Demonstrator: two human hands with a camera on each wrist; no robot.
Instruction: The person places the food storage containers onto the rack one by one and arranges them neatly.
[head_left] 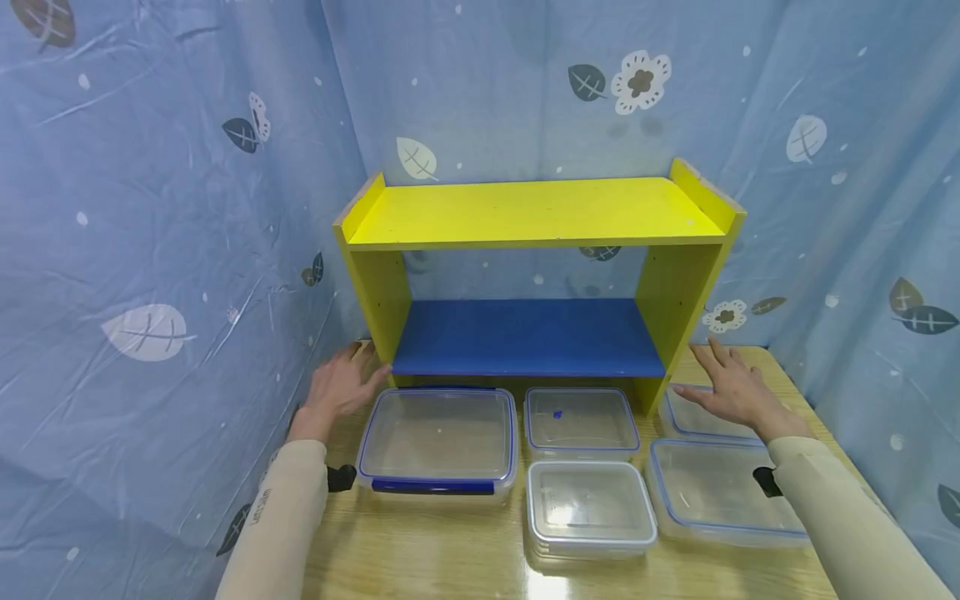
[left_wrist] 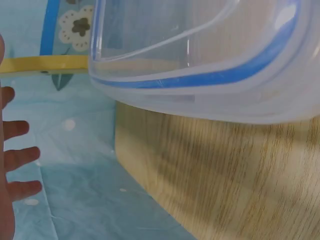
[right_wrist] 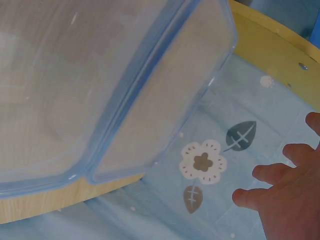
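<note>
My left hand (head_left: 341, 392) is beside the left side panel of a yellow and blue shelf (head_left: 540, 215), fingers spread, thumb near the panel's lower part. On the other side my right hand (head_left: 735, 392) hovers over a clear food container with a blue-lined lid (head_left: 686, 417), fingers apart and holding nothing. Close to the left hand lies a large clear food container with dark blue clips (head_left: 438, 437). In the right wrist view, the right hand (right_wrist: 292, 185) shows separated fingers beside two containers. Only the edge of the left hand (left_wrist: 17, 155) shows in its wrist view.
Two more lidded containers, one blue-rimmed (head_left: 581, 421) and one white-rimmed (head_left: 591, 508), stand in the middle of the wooden table (head_left: 420, 550). Another large one (head_left: 723, 487) sits at the right. Blue patterned curtains (head_left: 187, 208) surround the table.
</note>
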